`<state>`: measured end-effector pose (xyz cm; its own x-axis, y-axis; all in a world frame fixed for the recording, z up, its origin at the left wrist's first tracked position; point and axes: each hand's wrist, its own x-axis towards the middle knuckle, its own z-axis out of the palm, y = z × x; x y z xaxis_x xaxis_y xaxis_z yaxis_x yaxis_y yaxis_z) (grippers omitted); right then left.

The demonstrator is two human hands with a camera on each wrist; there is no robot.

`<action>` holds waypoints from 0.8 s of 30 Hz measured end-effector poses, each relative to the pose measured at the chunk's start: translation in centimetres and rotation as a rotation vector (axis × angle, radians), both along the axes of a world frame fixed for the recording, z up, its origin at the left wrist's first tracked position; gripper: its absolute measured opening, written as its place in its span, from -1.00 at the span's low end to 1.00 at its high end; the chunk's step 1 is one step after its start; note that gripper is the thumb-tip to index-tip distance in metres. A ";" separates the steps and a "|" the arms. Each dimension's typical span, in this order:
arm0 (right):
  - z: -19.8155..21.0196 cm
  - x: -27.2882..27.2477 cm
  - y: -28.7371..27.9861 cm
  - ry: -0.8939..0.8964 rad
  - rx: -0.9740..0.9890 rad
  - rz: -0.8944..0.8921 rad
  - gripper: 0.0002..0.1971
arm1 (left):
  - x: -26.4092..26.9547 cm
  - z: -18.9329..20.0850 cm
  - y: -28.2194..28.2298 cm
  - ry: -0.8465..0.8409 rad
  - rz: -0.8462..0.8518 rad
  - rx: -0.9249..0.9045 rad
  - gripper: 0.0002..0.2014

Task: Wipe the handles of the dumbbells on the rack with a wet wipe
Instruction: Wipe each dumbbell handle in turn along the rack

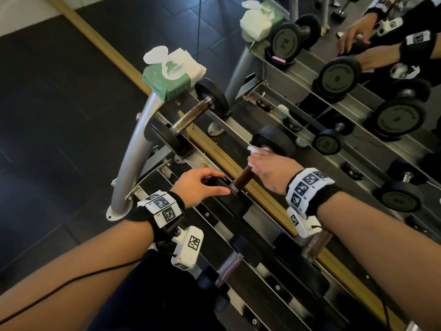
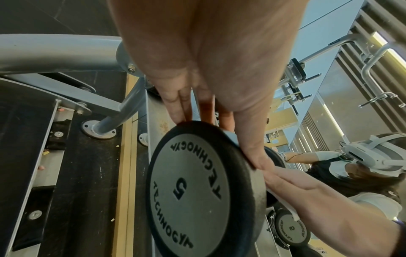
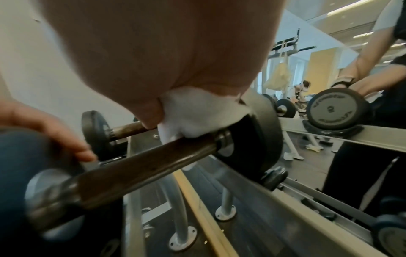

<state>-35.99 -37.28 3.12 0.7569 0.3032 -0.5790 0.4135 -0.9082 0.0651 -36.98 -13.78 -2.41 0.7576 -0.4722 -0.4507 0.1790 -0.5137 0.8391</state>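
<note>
A 5-marked dumbbell (image 2: 193, 191) lies on the top shelf of the rack (image 1: 214, 220). Its brown handle (image 1: 243, 177) (image 3: 142, 170) runs between two black heads. My left hand (image 1: 202, 185) (image 2: 241, 97) holds the near head, with the fingers over its rim and the thumb along the edge. My right hand (image 1: 267, 168) (image 3: 175, 69) grips a white wet wipe (image 1: 255, 149) (image 3: 197, 111) wrapped over the far end of the handle, close to the far head (image 1: 274, 139). Most of the wipe is hidden under my fingers.
A green pack of wipes (image 1: 171, 75) with its flap open sits on the rack's left end, beside a smaller dumbbell (image 1: 191, 115). More dumbbell handles (image 1: 229, 266) lie on the lower shelf. A mirror (image 1: 334, 80) behind the rack repeats everything. The grey rack upright (image 1: 136, 151) stands at left.
</note>
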 end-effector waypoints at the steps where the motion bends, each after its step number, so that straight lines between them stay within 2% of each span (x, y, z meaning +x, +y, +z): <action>1: -0.4 -0.7 0.6 -0.036 -0.016 0.051 -0.60 | -0.2 0.0 0.0 0.005 0.027 -0.005 -0.46; 4: -2.0 -2.9 1.7 -0.023 0.149 0.150 -0.42 | -0.5 -0.1 -0.1 -0.013 0.095 -0.016 -0.28; 6: -2.1 -2.6 1.1 0.048 0.183 0.118 -0.30 | -0.5 0.1 -0.1 -0.003 0.104 -0.015 -0.23; 8: -1.8 -1.5 -0.2 0.024 0.150 0.091 -0.36 | -0.4 0.2 -0.1 0.018 0.097 -0.015 -0.21; 11: -1.6 -0.7 -1.7 -0.084 0.098 0.064 -0.58 | -0.3 0.3 -0.1 0.028 0.077 -0.002 -0.21; 13: -2.1 -1.1 -1.3 -0.087 0.115 -0.012 -0.60 | -0.3 0.2 -0.1 0.027 0.073 0.001 -0.22; 19: -3.1 -2.5 0.8 0.102 0.250 -0.114 -0.50 | -0.3 0.1 -0.1 0.018 0.060 0.007 -0.31; 24: -1.9 -0.5 -0.9 -0.034 0.108 -0.033 -0.62 | -0.2 -0.2 0.1 0.021 0.039 0.023 -0.32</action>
